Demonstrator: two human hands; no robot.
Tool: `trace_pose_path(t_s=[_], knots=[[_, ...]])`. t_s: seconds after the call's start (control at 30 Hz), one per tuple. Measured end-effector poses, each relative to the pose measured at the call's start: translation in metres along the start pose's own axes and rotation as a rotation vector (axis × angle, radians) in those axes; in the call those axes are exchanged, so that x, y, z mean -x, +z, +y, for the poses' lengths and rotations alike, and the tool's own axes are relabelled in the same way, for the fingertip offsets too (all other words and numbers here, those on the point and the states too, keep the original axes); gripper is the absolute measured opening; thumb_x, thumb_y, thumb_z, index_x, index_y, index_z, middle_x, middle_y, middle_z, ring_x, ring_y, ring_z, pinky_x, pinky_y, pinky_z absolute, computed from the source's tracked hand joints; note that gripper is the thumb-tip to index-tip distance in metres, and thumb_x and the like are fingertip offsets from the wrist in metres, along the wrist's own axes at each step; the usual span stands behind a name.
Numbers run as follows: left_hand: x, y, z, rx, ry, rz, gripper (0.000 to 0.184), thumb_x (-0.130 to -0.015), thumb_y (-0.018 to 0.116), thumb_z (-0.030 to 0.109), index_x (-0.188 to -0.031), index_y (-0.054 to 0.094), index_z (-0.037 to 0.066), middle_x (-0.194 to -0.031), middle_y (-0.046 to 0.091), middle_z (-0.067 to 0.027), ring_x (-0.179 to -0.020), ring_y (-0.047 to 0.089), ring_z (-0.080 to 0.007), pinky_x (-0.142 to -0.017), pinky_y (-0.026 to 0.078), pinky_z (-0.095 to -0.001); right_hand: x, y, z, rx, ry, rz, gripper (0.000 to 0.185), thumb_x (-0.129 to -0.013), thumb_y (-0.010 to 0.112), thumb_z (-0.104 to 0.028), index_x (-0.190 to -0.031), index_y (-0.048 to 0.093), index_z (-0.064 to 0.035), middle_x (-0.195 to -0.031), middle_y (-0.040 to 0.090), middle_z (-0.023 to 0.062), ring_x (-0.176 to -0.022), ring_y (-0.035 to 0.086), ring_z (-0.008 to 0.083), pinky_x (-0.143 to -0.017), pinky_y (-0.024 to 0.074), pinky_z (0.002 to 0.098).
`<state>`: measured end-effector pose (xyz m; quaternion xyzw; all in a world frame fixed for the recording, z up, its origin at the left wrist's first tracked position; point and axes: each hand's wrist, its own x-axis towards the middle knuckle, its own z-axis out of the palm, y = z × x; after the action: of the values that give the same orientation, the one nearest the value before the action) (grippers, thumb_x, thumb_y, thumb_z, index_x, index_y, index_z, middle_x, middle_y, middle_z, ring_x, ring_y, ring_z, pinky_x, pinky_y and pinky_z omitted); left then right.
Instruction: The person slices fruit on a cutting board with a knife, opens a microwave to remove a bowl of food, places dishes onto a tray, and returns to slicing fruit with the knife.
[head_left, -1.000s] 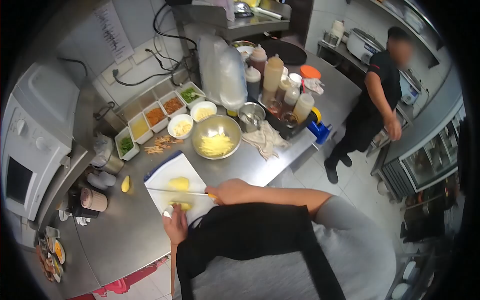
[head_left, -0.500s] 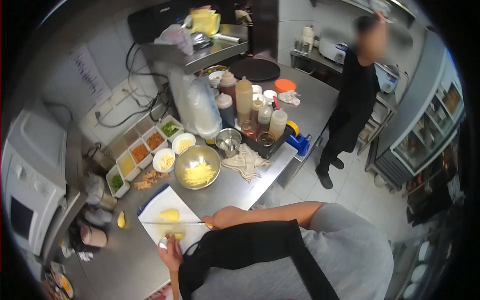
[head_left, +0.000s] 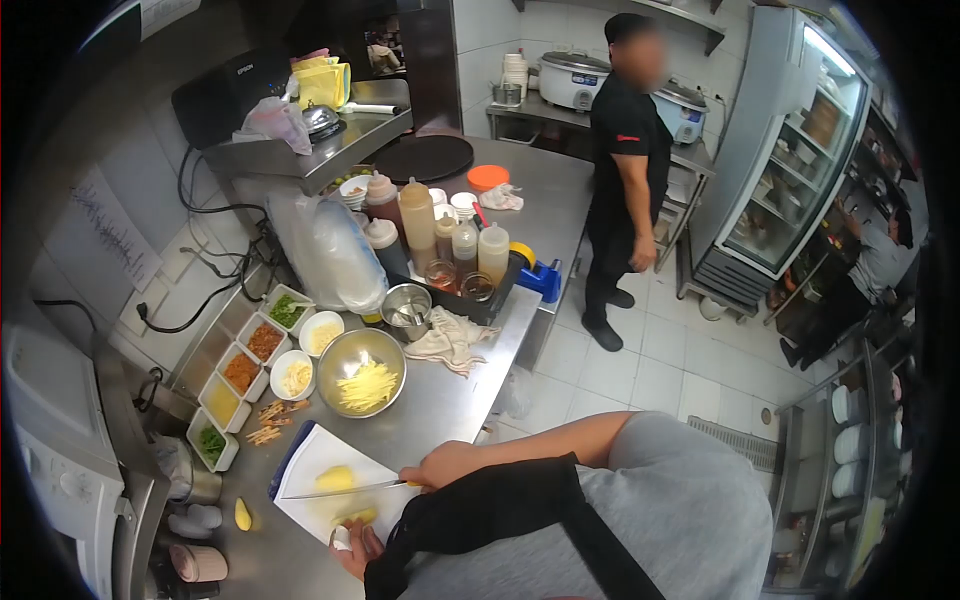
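A white cutting board (head_left: 372,452) with a dark edge lies on the steel counter. My right hand (head_left: 440,467) is wrapped round the handle of a knife (head_left: 335,491), whose blade reaches left across the board. One yellow piece (head_left: 333,478) rests just above the blade. Below it, my left hand (head_left: 358,548), with something white at a fingertip, pinches another yellow piece (head_left: 358,518) against the board. Further up stands a steel bowl (head_left: 398,360) holding yellow strips (head_left: 366,387). A small yellow piece (head_left: 243,514) lies left of the board.
White containers (head_left: 212,441) of toppings line the left, near two small bowls (head_left: 292,374). Sauce bottles (head_left: 418,225), a metal cup (head_left: 406,310) and a cloth (head_left: 448,342) are beyond the bowl. A person in black (head_left: 630,180) stands right of the counter; another person (head_left: 880,270) is farther right.
The view has swung to the right, so the counter sits further left. The person in black has lowered a raised arm and turned. Both my hands keep their holds at the board.
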<state>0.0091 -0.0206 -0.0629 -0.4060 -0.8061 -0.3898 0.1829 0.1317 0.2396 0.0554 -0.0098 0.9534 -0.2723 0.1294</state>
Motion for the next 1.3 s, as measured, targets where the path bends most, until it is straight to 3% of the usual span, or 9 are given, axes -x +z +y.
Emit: trace_pose_path(t_s=[0.07, 0.27, 0.53, 0.67, 0.87, 0.9, 0.97, 1.1, 1.3], knots=[[0.004, 0.001, -0.002, 0.069, -0.053, -0.006, 0.042, -0.071, 0.065, -0.01, -0.108, 0.063, 0.008, -0.117, 0.048, -0.0162, -0.104, 0.052, -0.0305, -0.087, 0.046, -0.034, 0.002, 0.002, -0.004, -0.002, 0.021, 0.005, 0.036, -0.086, 0.055, -0.027, -0.116, 0.044, -0.0117, -0.07, 0.061, 0.0164, -0.069, 0.063, 0.0369, -0.061, 0.0466, 0.0482], [-0.013, -0.01, 0.004, -0.057, 0.091, -0.013, 0.04, -0.07, 0.07, 0.001, -0.109, 0.063, 0.008, -0.112, 0.054, -0.0191, -0.102, 0.051, -0.0367, -0.089, 0.042, -0.0435, 0.004, 0.004, -0.014, -0.001, 0.066, 0.034, 0.037, -0.086, 0.055, -0.027, -0.117, 0.045, -0.0108, -0.071, 0.062, 0.0166, -0.069, 0.063, 0.0371, -0.061, 0.0472, 0.0478], [-0.008, -0.009, 0.003, -0.114, 0.063, -0.019, 0.038, -0.07, 0.07, 0.003, -0.107, 0.063, 0.009, -0.113, 0.055, -0.0186, -0.104, 0.05, -0.0392, -0.09, 0.041, -0.046, 0.012, 0.001, -0.009, -0.067, 0.095, 0.013, 0.04, -0.083, 0.058, -0.029, -0.116, 0.047, -0.0106, -0.079, 0.064, 0.0173, -0.077, 0.063, 0.0377, -0.065, 0.0484, 0.048], [-0.018, -0.014, 0.024, -0.151, 0.011, -0.081, 0.039, -0.071, 0.071, 0.005, -0.109, 0.062, 0.01, -0.115, 0.054, -0.0195, -0.107, 0.049, -0.0395, -0.091, 0.039, -0.0471, 0.027, 0.001, 0.003, -0.106, 0.059, 0.026, 0.042, -0.085, 0.056, -0.033, -0.122, 0.044, -0.0183, -0.076, 0.063, 0.0168, -0.071, 0.062, 0.0379, -0.061, 0.0466, 0.049], [-0.027, -0.016, 0.039, -0.207, 0.004, -0.103, 0.06, -0.07, 0.075, 0.013, -0.125, 0.05, 0.01, -0.128, 0.044, -0.0243, -0.117, 0.042, -0.0428, -0.098, 0.033, -0.0494, 0.009, 0.003, 0.012, -0.226, -0.072, -0.073, 0.037, -0.084, 0.055, -0.028, -0.117, 0.048, -0.0122, -0.082, 0.063, 0.0189, -0.078, 0.062, 0.0389, -0.067, 0.0471, 0.0498], [-0.025, -0.019, 0.041, -0.286, 0.034, -0.12, 0.071, -0.069, 0.077, 0.017, -0.131, 0.043, 0.01, -0.133, 0.037, -0.0266, -0.12, 0.038, -0.045, -0.1, 0.032, -0.0507, 0.003, 0.01, 0.016, -0.252, -0.107, -0.082, 0.044, -0.084, 0.053, -0.024, -0.126, 0.043, -0.0146, -0.08, 0.062, 0.0208, -0.074, 0.061, 0.041, -0.065, 0.0466, 0.0494], [-0.016, -0.021, 0.049, -0.311, -0.121, -0.093, 0.076, -0.069, 0.078, 0.019, -0.133, 0.037, 0.01, -0.135, 0.034, -0.0281, -0.121, 0.036, -0.0464, -0.1, 0.031, -0.0523, -0.006, 0.006, 0.015, -0.289, -0.11, -0.119, 0.044, -0.084, 0.053, -0.022, -0.125, 0.043, -0.0113, -0.084, 0.062, 0.022, -0.078, 0.06, 0.0417, -0.069, 0.0467, 0.0489], [-0.009, -0.014, 0.048, -0.338, -0.191, -0.123, 0.08, -0.07, 0.079, 0.021, -0.134, 0.032, 0.009, -0.135, 0.031, -0.0297, -0.121, 0.035, -0.0484, -0.1, 0.03, -0.054, -0.032, 0.027, 0.025, -0.431, -0.123, -0.085, 0.044, -0.085, 0.052, -0.02, -0.125, 0.041, -0.0058, -0.089, 0.061, 0.0247, -0.084, 0.059, 0.0429, -0.074, 0.0456, 0.0493], [-0.014, -0.016, 0.045, -0.31, -0.15, -0.247, 0.095, -0.056, 0.085, 0.039, -0.132, 0.035, 0.01, -0.134, 0.033, -0.0288, -0.123, 0.033, -0.0488, -0.101, 0.03, -0.0555, -0.042, 0.015, 0.018, -0.4, -0.197, -0.099, 0.048, -0.086, 0.05, -0.019, -0.129, 0.037, -0.003, -0.09, 0.063, 0.0228, -0.082, 0.061, 0.0408, -0.073, 0.0474, 0.0492]])
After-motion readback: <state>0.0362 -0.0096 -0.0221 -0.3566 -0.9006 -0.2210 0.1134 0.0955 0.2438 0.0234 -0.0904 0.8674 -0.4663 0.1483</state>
